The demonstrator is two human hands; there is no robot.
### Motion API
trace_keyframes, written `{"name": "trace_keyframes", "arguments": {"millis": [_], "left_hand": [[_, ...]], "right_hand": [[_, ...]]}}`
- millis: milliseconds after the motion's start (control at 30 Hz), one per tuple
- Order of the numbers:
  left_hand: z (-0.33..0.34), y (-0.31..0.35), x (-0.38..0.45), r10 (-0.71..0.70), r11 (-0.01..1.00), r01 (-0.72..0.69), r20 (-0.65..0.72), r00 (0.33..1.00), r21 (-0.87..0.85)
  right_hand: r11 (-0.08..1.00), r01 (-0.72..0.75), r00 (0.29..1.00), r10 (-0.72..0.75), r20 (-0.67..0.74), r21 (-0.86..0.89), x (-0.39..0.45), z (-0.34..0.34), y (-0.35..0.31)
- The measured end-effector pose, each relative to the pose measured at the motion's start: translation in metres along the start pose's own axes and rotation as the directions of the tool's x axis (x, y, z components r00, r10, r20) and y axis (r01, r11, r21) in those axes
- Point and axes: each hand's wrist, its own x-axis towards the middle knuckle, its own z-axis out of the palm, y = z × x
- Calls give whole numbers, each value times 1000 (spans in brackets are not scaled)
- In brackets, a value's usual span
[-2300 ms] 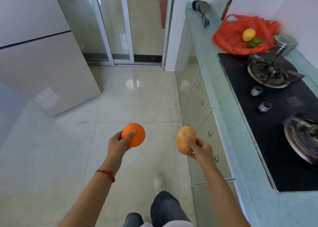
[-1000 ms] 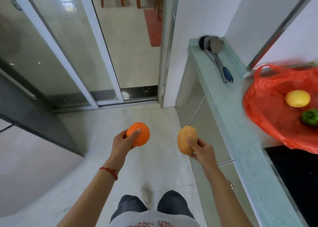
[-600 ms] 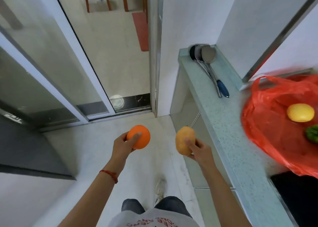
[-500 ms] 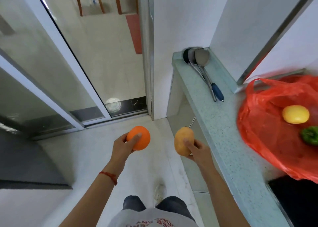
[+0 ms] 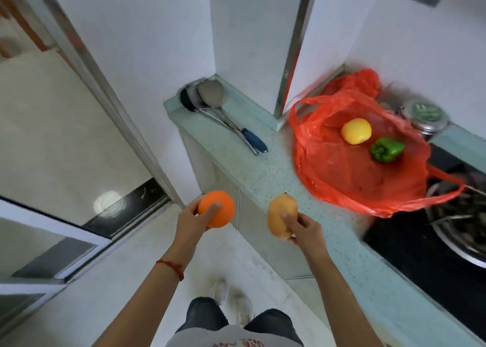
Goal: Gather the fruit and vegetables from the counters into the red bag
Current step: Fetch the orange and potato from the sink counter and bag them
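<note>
My left hand (image 5: 190, 221) grips an orange (image 5: 218, 206) over the floor, just left of the counter edge. My right hand (image 5: 305, 228) grips a yellowish-brown potato (image 5: 281, 216) at the counter's front edge. The red bag (image 5: 349, 173) lies spread open on the pale green counter (image 5: 265, 173), up and to the right of both hands. Inside it rest a yellow fruit (image 5: 356, 131) and a green pepper (image 5: 387, 149). Both hands are short of the bag.
Metal ladles with a blue handle (image 5: 228, 118) lie on the counter's far left end. A black gas hob (image 5: 431, 252) with a burner sits right of the bag, and a steel pot lid (image 5: 424, 114) behind it. A glass sliding door (image 5: 79, 125) stands at left.
I have walked closer to the counter and turned right. The bag now sits nearer and more central. Both hands keep the same hold on the orange and the potato.
</note>
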Motion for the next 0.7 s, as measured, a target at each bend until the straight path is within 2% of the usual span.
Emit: {"name": "trace_keyframes", "arguments": {"millis": [167, 367, 533, 700], "left_hand": [[28, 26, 26, -14, 991, -13, 198, 980, 134], [59, 44, 39, -8, 962, -101, 398, 917, 253], [86, 48, 42, -6, 954, -143, 492, 871, 263], [119, 50, 49, -33, 947, -151, 554, 832, 284]], "right_hand": [[980, -69, 978, 103, -181, 185, -13, -16, 1], [956, -65, 920, 169, -354, 286, -33, -26, 10], [940, -48, 867, 207, -453, 337, -40, -37, 15], [931, -12, 848, 203, -489, 366, -32, -58, 13]]}}
